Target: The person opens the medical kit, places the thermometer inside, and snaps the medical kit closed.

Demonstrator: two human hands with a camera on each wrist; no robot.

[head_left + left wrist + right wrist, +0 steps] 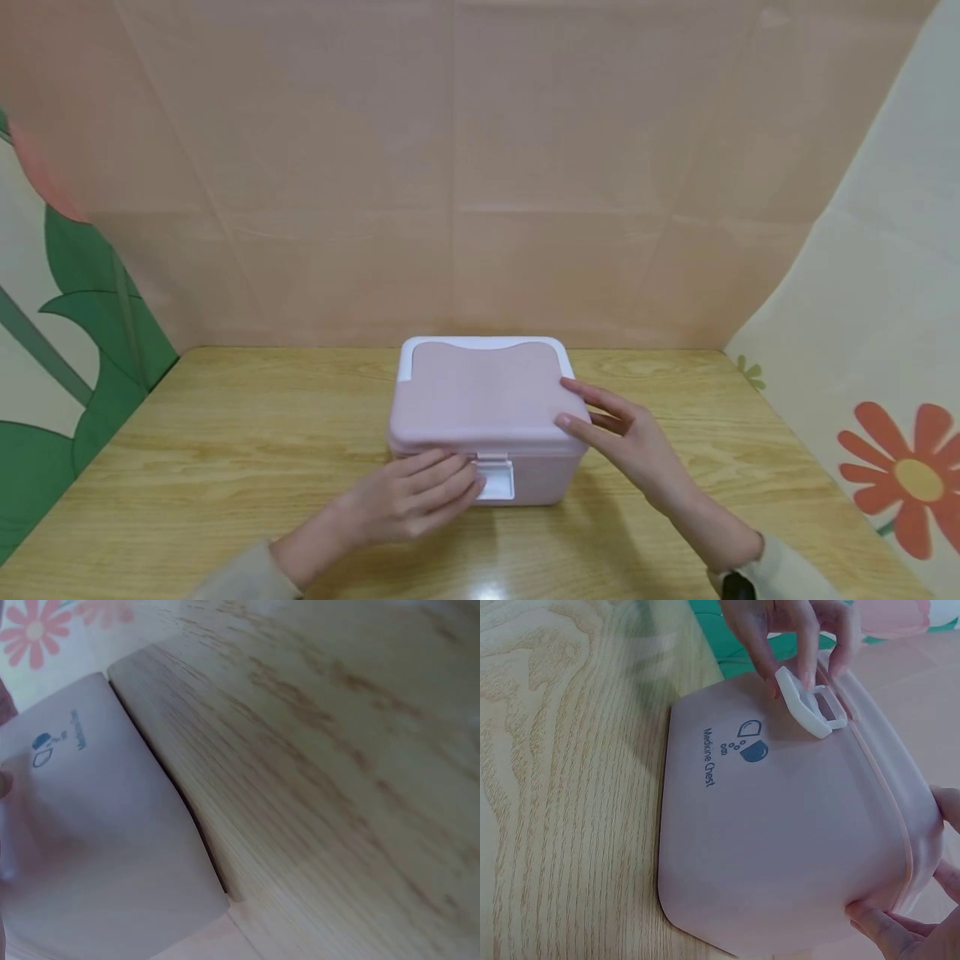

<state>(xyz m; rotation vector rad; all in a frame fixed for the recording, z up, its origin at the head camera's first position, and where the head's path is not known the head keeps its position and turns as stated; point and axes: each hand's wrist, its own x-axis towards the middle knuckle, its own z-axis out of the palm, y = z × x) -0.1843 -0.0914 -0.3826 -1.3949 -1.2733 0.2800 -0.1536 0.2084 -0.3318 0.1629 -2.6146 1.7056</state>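
A pink medicine chest (487,392) with a white-edged lid stands on the table, its lid down. On its front, a white latch (810,705) is tilted outward from the body. My left hand (408,496) has its thumb and fingers at this latch, pinching it from the side. My right hand (637,442) rests on the chest's right side, fairly straight fingertips on the lid's edge and one lower on the body. In the left wrist view, the chest's printed front (97,795) fills the left, with only fingertips at the border.
The wooden table (247,433) extends on both sides of the chest. Behind it hangs a plain pinkish-beige cloth (450,183). Printed panels flank the table, with green leaves (112,333) at the left and a red flower (915,479) at the right.
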